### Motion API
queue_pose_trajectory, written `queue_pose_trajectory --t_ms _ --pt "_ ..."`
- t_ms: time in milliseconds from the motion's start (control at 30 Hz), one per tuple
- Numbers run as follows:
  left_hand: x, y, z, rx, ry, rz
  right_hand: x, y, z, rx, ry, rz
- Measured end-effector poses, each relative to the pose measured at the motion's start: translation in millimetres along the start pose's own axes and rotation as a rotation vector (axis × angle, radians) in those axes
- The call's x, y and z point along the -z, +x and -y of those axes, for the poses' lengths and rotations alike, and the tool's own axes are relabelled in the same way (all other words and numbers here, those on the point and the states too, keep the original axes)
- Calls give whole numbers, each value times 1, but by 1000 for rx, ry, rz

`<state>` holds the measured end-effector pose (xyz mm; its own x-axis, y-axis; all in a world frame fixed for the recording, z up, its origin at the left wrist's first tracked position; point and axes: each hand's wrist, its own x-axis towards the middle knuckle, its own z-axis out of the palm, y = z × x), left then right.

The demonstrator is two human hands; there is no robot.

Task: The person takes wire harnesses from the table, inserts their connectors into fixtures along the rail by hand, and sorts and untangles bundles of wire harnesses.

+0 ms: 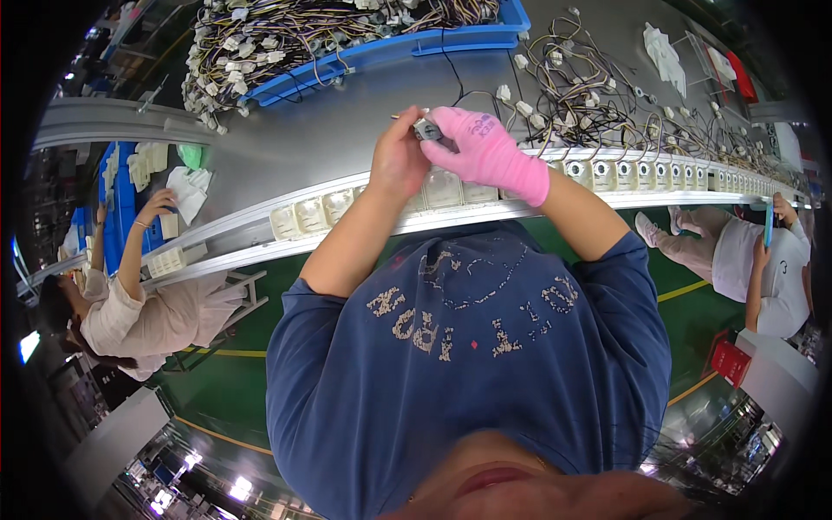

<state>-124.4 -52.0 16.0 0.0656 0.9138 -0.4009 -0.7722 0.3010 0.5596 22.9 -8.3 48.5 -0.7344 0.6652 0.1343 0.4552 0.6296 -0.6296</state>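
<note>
Pink-fabric-gloved right hand (pixel 478 146), bare left hand (pixel 399 161): fingertips of both pinching small grey block-shaped fitting (pixel 426 129) | fitting at our twelve o'clock | we judge: two-handed handling step; next move calls for steady fingers

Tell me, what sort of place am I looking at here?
Most likely a factory assembly line: a blue tray heaped with wires and connectors, a long row of matching pale boxy parts, and a metal bench they all share.
</note>
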Motion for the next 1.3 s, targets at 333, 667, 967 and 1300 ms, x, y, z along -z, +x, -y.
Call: queue_pose_trajectory --t_ms 333,667,967,1300 --pt "14 -13 0 -455 1275 -174 2 -18 -1 -97 138 146" --pt "34 -40 0 -750 1787 315 -17 -28 -6 270 -387 349" --pt "29 -47 13 -825 1811 205 -45 -60 4 283 -477 -73" --pt "28 -44 15 -760 1871 175 -62 -61 15 68 -405 -213"
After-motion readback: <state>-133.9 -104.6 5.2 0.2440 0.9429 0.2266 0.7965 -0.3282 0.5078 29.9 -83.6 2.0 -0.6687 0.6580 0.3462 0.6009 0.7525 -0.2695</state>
